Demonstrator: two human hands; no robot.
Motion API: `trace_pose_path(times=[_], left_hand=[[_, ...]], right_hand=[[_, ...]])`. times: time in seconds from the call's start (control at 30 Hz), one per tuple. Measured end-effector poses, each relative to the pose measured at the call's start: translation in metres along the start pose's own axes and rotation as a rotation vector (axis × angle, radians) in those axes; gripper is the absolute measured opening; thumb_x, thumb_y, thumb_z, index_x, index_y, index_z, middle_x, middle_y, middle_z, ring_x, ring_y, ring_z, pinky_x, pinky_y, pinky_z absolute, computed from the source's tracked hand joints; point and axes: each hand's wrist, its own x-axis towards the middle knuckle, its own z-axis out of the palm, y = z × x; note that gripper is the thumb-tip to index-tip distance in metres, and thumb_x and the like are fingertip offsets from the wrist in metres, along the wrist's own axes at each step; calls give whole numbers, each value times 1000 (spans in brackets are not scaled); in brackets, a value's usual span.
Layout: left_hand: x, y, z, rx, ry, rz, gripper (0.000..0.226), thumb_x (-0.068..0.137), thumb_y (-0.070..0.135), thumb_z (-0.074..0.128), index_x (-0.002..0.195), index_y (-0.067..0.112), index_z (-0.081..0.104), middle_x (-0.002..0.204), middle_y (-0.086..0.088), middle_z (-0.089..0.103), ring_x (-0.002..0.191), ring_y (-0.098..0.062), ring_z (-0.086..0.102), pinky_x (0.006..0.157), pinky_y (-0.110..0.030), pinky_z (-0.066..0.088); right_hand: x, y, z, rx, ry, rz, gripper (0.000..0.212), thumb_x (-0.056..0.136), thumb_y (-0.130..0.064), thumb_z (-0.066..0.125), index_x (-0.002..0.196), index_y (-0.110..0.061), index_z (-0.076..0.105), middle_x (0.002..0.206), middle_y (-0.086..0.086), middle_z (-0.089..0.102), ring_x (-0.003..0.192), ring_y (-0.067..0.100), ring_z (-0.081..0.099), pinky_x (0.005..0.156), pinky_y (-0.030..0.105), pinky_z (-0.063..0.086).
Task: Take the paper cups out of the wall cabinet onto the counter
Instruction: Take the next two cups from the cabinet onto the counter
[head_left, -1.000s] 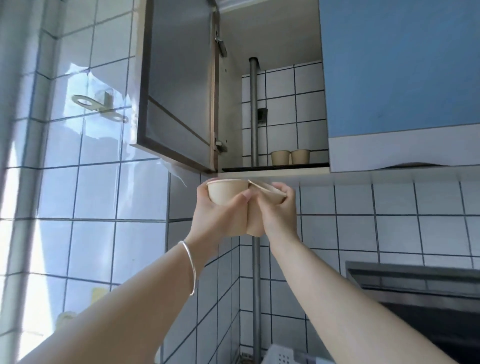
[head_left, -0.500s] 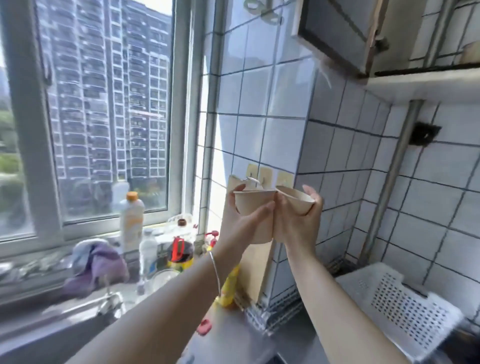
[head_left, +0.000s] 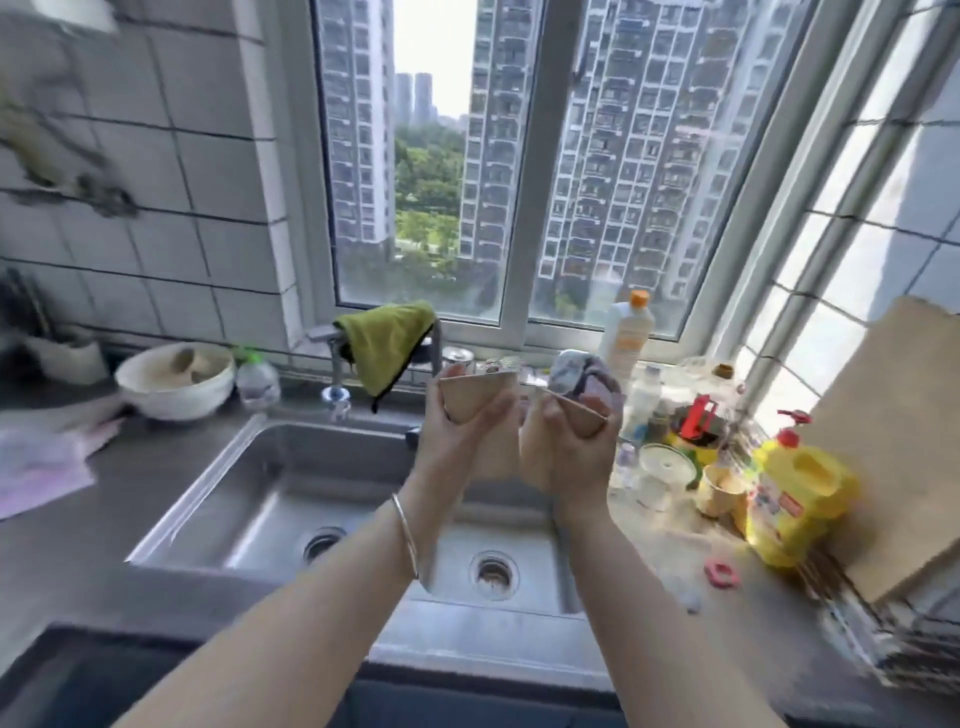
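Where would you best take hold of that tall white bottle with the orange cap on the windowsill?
Probably round the middle of the white bottle, coming from its front. It stands upright, its sides look straight, and the window is close behind it. Clutter crowds its base, so a higher grip seems safer.

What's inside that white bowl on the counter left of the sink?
The white bowl holds a few tan, rounded things that look like paper cups lying on their sides, but blur makes that uncertain. The near wall of the bowl hides its bottom and anything lower down.
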Motion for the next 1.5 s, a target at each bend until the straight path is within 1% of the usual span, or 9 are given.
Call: trace_pose_path(times=[0.1, 0.2, 0.43, 0.6, 0.77, 1.0, 1.17, 1.37, 1.5], left_hand=[[-8, 26, -90, 10, 134, 42, 53, 79, 4, 67, 121, 20, 40, 96, -1, 61, 75, -15, 61, 59, -28, 56], [-26, 58, -183, 70, 283, 102, 67, 66, 9, 78, 121, 19, 42, 96, -1, 61, 77, -12, 61, 68, -27, 55], [-84, 118, -368, 295, 591, 122, 65, 51, 38, 78, 109, 29, 51, 99, 3, 63, 83, -7, 63, 77, -28, 54], [-128, 148, -473, 328, 794, 188, 40, 65, 12, 79, 95, 30, 60, 84, 8, 64, 64, 5, 59, 63, -17, 50], [-167, 164, -565, 303, 1077, 204, 58, 76, -1, 70, 123, 17, 41, 90, 6, 56, 55, 16, 56, 53, -4, 44], [-211, 188, -659, 303, 1424, 223, 45, 78, 11, 72, 109, 26, 44, 93, 11, 58, 74, 7, 57, 56, 0, 43], [-241, 191, -707, 221, 1558, 226, 55, 60, 36, 74, 106, 35, 45, 100, 11, 60, 86, -3, 60, 74, -21, 47], [-273, 178, -752, 171, 1705, 184, 55, 79, 12, 71, 120, 25, 37, 102, 12, 56, 88, 0, 56, 66, -6, 48], [-294, 168, -781, 137, 1742, 69, 74, 68, 20, 80, 129, 23, 39, 112, 6, 60, 98, -7, 59, 88, -26, 48]], right_hand=[[-49, 21, 75, -9, -126, 88, 39, 78, -18, 74, 105, -22, 46, 85, -8, 56, 74, 8, 57, 65, 25, 48], [-109, 38, 152, -26, -258, 179, 43, 79, -23, 74, 112, -19, 47, 85, -8, 54, 72, 5, 55, 58, 22, 46], [-238, 73, 304, -89, -555, 292, 40, 76, -26, 75, 104, -26, 46, 90, -6, 56, 90, 21, 59, 84, 43, 54], [-321, 97, 390, -82, -817, 390, 43, 74, -30, 74, 107, -30, 46, 88, -4, 59, 71, 10, 60, 59, 28, 53], [-399, 127, 467, -149, -1044, 422, 42, 49, -49, 72, 83, -48, 47, 99, 3, 65, 90, 26, 66, 86, 50, 55], [-487, 166, 567, -240, -1361, 417, 49, 61, -43, 75, 100, -34, 46, 90, -6, 60, 90, 22, 63, 88, 48, 54], [-542, 196, 609, -328, -1580, 388, 57, 70, -38, 75, 118, -32, 45, 113, 3, 61, 101, 23, 62, 90, 43, 53], [-590, 220, 632, -399, -1814, 362, 83, 70, -38, 78, 140, -24, 36, 130, 0, 52, 118, 20, 54, 103, 41, 44], [-614, 232, 644, -426, -1885, 365, 89, 67, -38, 80, 142, -22, 36, 128, -5, 57, 118, 17, 55, 103, 41, 45]])
